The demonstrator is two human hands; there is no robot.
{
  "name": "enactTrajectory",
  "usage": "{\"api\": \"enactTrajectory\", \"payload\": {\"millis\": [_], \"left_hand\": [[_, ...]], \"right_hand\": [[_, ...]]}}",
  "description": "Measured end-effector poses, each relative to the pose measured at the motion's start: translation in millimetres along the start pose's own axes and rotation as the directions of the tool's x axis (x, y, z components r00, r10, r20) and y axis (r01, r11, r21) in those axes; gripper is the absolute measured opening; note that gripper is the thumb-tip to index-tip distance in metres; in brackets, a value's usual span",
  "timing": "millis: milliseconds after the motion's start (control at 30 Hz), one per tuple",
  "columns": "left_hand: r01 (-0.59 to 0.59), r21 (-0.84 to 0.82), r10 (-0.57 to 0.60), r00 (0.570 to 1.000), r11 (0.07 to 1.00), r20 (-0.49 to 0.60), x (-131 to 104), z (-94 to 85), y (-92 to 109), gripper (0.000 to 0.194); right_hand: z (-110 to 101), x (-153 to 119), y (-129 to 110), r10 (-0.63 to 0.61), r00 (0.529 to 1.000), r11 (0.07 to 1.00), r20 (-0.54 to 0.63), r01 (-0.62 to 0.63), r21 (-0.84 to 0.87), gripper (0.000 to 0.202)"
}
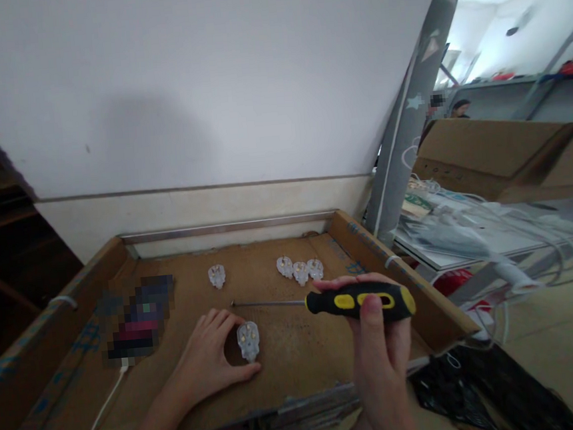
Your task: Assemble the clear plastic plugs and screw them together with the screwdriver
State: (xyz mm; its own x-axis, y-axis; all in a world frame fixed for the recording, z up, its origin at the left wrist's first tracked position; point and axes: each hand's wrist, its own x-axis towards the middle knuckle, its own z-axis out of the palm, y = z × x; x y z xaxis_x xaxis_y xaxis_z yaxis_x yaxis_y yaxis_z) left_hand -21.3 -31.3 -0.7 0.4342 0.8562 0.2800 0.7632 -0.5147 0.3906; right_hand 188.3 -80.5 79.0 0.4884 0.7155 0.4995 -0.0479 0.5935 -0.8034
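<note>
My left hand (213, 352) is closed around a clear plastic electrical plug (249, 342), with thumb and fingers at its sides; brass-coloured parts show inside. In my right hand (380, 340) lies a screwdriver (359, 301) with a black and yellow handle, gripped with the thumb on top. Its shaft points left, and the tip is just above the held plug, apart from it. Something small sits at the tip, too small to make out. Another clear plug (216, 276) lies farther back on the cardboard, and a group of three clear plugs (300, 272) is to its right.
A cardboard-lined tray (298, 348) with raised sides forms the work surface, against a wall. A blurred-out phone (145, 318) with a white cable (100, 408) lies at left. Beyond a grey post (404, 131), cables and a cardboard box (502, 156) stand on a table. People are in the background.
</note>
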Motion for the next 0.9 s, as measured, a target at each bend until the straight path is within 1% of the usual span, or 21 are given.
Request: {"api": "enactTrajectory", "payload": {"millis": [100,233,333,433,533,600,700,800,900], "left_hand": [[0.012,0.009,-0.012,1.000,1.000,0.004,1.0,0.6,-2.1,0.048],[0.017,0.023,-0.016,1.000,1.000,-0.005,3.4,-0.1,-8.1,0.051],[0.020,0.029,-0.019,0.999,0.999,-0.025,4.0,1.6,-13.3,0.056],[0.031,0.022,-0.030,0.998,0.999,-0.049,3.3,5.6,-16.8,0.062],[0.004,0.013,-0.003,0.994,1.000,-0.105,5.9,6.9,-17.3,0.067],[-0.024,0.023,0.028,0.984,0.999,-0.177,12.1,4.9,-16.3,0.062],[-0.051,0.069,0.069,0.957,0.996,-0.282,26.5,0.6,-14.4,0.044],[-0.082,0.095,0.108,0.946,0.992,-0.304,37.4,0.0,-13.2,0.032],[-0.097,0.059,0.111,0.945,0.993,-0.308,39.0,3.3,-14.1,0.023]], "right_hand": [[3.0,-0.6,2.6,-0.025,1.000,0.999,0.002,0.025,-0.045,0.014],[0.9,-0.7,2.1,-0.065,0.996,0.996,-0.059,0.061,-0.070,0.015],[-5.6,3.0,-2.9,-0.091,0.990,0.995,-0.112,0.086,-0.044,0.017],[-13.7,9.8,-10.5,-0.111,0.988,0.994,-0.112,0.111,-0.003,0.018],[-17.6,15.5,-20.9,-0.094,0.988,0.995,-0.119,0.095,0.004,0.020],[-16.0,17.6,-29.2,-0.077,0.987,0.997,-0.139,0.079,0.010,0.024],[-11.1,18.8,-41.3,-0.042,0.973,0.998,-0.229,0.051,0.037,0.032],[-10.9,18.6,-49.3,-0.029,0.949,0.997,-0.313,0.047,0.053,0.036],[-13.8,16.5,-52.3,-0.037,0.946,0.998,-0.321,0.052,0.037,0.035]]}}
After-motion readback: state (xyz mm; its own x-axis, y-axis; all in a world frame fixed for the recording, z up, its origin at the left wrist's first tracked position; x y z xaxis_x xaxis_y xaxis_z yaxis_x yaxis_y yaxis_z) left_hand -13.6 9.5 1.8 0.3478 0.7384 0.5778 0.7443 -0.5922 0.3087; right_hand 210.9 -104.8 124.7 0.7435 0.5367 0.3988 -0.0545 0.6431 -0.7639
